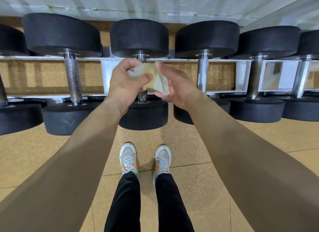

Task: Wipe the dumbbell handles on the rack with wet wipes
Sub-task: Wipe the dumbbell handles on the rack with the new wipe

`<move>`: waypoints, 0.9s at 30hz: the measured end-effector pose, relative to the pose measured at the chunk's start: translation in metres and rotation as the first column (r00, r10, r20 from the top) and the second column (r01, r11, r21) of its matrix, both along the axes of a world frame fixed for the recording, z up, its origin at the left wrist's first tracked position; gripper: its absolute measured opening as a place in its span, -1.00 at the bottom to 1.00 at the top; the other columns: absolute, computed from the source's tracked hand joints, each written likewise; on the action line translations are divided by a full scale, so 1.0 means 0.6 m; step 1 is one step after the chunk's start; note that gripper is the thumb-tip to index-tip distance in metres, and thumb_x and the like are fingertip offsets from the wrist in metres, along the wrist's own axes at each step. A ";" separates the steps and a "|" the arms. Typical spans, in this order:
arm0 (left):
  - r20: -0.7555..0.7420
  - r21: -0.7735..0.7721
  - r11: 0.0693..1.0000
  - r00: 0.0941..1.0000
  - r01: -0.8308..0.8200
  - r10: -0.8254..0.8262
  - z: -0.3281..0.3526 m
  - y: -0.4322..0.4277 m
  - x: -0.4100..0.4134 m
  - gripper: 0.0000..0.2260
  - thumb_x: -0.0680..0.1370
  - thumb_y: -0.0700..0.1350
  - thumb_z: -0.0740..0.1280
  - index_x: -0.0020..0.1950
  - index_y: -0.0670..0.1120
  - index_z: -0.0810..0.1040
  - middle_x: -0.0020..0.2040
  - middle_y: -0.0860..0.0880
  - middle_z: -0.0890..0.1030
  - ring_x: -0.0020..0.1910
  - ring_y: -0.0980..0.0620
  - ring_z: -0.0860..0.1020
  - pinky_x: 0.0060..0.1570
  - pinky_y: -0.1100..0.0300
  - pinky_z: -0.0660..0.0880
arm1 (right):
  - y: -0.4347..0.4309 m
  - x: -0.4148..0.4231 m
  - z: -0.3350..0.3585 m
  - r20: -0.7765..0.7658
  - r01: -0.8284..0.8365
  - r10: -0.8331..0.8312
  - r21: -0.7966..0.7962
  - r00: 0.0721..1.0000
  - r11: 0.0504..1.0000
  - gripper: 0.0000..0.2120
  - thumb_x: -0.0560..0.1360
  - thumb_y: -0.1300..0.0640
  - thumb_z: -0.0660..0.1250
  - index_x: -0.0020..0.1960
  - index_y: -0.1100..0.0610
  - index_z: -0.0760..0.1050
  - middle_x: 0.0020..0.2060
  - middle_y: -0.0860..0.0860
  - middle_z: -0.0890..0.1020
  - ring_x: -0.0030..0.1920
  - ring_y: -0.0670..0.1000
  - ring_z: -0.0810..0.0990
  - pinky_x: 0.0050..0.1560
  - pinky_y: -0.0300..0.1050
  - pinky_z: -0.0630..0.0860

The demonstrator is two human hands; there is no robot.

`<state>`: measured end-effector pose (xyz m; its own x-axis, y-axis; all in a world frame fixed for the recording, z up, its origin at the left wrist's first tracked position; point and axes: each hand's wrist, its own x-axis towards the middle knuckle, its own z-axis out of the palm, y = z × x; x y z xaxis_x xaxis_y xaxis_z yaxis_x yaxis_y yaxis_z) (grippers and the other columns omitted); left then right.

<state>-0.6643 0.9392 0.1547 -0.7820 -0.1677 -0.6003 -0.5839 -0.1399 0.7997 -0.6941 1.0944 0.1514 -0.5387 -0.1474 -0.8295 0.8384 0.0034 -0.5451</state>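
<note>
Left hand (124, 83) is gripping the wet wipe (159, 84), right hand (177, 88) is pinching its other edge, prob. refolding for a clean face w/ the dumbbell handle (142, 94) waiting just behind both.

Both bare arms reach straight out in front, hands close together (nearly touching). The left hand (126, 84) curls its fingers round a wet wipe (160, 84); the right hand (176, 88) holds its other end.

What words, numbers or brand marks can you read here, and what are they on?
None: no text reads in this view.
The dumbbell heads are plain black, no weight numbers showing.
The wet wipe carries no print.
The rack shows no label.
The shoes show no legible brand.
</note>
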 end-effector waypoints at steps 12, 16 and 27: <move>0.087 -0.059 0.992 0.989 -0.111 0.116 -0.001 -0.040 0.027 -0.71 0.48 -0.38 0.49 0.09 -0.06 0.63 0.11 -0.10 0.68 -0.03 0.01 0.69 -0.11 0.27 0.62 | -0.002 0.010 -0.019 -0.002 0.213 -0.217 0.196 0.976 0.957 -0.76 0.60 0.35 0.26 -0.04 0.07 0.61 0.07 0.10 0.62 0.18 0.23 0.60 0.09 0.24 0.66; 0.249 -0.157 0.981 0.957 -0.114 0.152 -0.024 -0.050 0.026 -0.62 0.44 -0.37 0.54 0.18 -0.10 0.58 0.08 -0.08 0.66 0.03 -0.01 0.68 0.14 0.10 0.62 | 0.004 0.015 -0.011 0.047 0.319 -0.324 0.090 0.945 0.943 -0.82 0.54 0.31 0.40 0.14 0.20 0.57 0.05 0.15 0.66 0.15 0.23 0.67 0.15 0.24 0.63; 0.275 0.259 0.938 0.948 -0.232 0.158 -0.023 -0.075 0.017 -0.59 0.53 -0.44 0.35 0.26 -0.04 0.63 0.08 -0.04 0.71 0.04 0.01 0.69 -0.14 0.30 0.58 | -0.011 -0.001 -0.007 -0.059 0.260 -0.261 -0.023 0.963 0.965 -0.58 0.56 0.49 0.28 0.29 0.10 0.55 0.13 0.01 0.54 0.06 0.08 0.65 -0.11 0.04 0.70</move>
